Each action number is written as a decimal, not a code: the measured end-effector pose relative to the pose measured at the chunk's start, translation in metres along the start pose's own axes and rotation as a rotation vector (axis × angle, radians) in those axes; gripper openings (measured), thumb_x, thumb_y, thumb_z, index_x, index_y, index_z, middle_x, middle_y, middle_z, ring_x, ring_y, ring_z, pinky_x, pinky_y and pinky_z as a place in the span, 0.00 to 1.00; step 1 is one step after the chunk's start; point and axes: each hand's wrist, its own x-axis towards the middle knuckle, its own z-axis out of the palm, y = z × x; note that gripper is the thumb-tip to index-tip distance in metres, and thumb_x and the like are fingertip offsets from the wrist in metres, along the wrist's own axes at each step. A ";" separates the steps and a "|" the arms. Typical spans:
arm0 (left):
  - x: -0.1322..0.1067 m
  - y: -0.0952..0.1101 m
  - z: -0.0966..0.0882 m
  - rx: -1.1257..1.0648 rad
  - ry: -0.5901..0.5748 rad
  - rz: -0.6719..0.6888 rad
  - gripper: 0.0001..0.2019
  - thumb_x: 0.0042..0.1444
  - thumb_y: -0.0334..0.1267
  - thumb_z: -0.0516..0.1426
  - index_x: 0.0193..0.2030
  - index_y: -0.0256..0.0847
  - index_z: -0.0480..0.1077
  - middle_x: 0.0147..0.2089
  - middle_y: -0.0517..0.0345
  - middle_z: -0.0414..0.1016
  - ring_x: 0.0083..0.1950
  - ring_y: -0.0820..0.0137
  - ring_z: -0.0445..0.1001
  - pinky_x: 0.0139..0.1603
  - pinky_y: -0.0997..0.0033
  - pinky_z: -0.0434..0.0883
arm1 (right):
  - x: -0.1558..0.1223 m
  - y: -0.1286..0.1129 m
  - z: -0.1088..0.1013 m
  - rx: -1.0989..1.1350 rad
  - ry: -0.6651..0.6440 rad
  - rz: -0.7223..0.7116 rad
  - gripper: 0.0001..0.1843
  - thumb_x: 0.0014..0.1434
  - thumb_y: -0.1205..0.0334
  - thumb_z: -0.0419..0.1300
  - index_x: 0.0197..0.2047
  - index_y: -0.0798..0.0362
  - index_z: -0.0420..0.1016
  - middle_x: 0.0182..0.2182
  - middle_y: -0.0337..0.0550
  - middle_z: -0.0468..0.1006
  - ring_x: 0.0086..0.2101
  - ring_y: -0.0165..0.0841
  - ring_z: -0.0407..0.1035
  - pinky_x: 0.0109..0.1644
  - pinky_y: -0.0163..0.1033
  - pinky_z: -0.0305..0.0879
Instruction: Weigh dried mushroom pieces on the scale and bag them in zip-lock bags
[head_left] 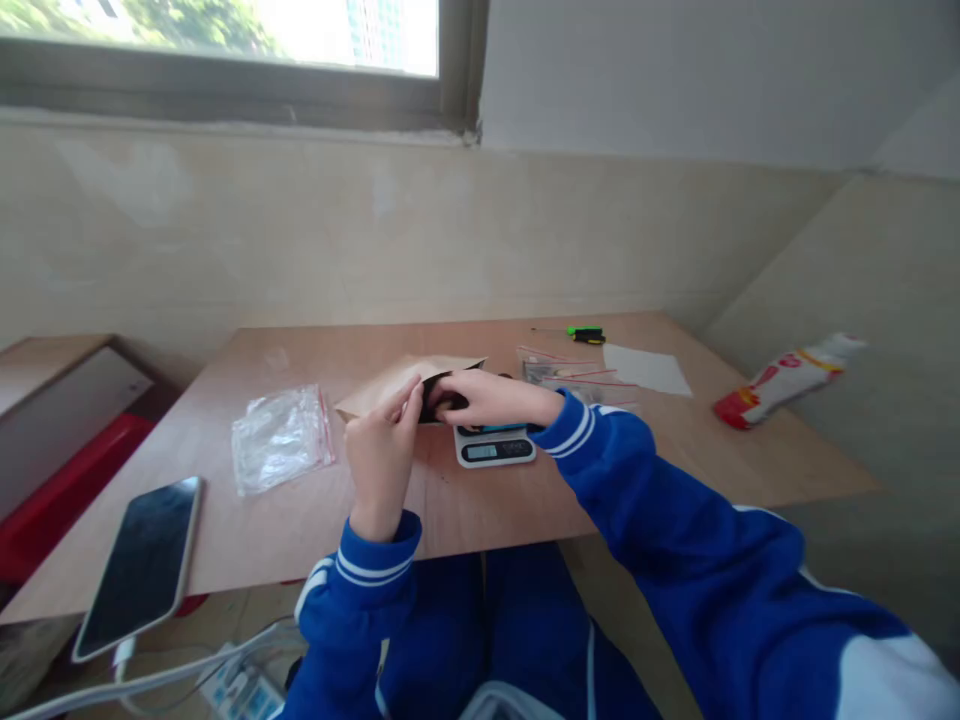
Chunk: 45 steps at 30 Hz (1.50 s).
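A brown paper bag (390, 382) lies tilted over the middle of the table, its dark opening turned toward me. My left hand (384, 440) pinches the bag's near edge between thumb and fingers. At the opening, my right hand (487, 398) has its fingers curled, with the tips partly inside; what they hold, if anything, is hidden. Beneath my right hand sits a small white digital scale (495, 449), its display facing me and its platform mostly covered.
Clear zip bags (281, 440) lie at the left, near a phone (142, 565) with a cable. Behind my right hand are small zip bags (574, 375) with contents, a white paper (646, 368) and green-and-black screwdrivers (587, 333). A red-and-white bottle (787, 380) lies at the right.
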 end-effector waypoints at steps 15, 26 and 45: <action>0.012 -0.002 -0.015 -0.079 0.144 -0.009 0.15 0.60 0.47 0.53 0.45 0.48 0.79 0.44 0.59 0.81 0.48 0.61 0.78 0.52 0.63 0.71 | -0.035 0.067 0.000 0.216 0.088 0.241 0.19 0.53 0.67 0.62 0.50 0.58 0.73 0.48 0.51 0.77 0.47 0.36 0.72 0.51 0.40 0.68; 0.016 -0.010 -0.028 -0.123 0.181 -0.021 0.14 0.59 0.47 0.55 0.44 0.45 0.79 0.44 0.58 0.81 0.47 0.61 0.79 0.48 0.64 0.72 | 0.010 0.092 0.042 -0.142 0.099 0.225 0.10 0.56 0.70 0.60 0.42 0.61 0.78 0.40 0.54 0.80 0.42 0.38 0.72 0.50 0.39 0.64; 0.011 -0.003 -0.014 -0.091 0.095 -0.003 0.13 0.59 0.46 0.54 0.44 0.49 0.79 0.44 0.59 0.81 0.46 0.61 0.79 0.48 0.62 0.73 | 0.007 -0.021 -0.021 0.015 -0.007 -0.156 0.24 0.53 0.80 0.46 0.43 0.54 0.79 0.47 0.41 0.79 0.49 0.32 0.71 0.57 0.37 0.63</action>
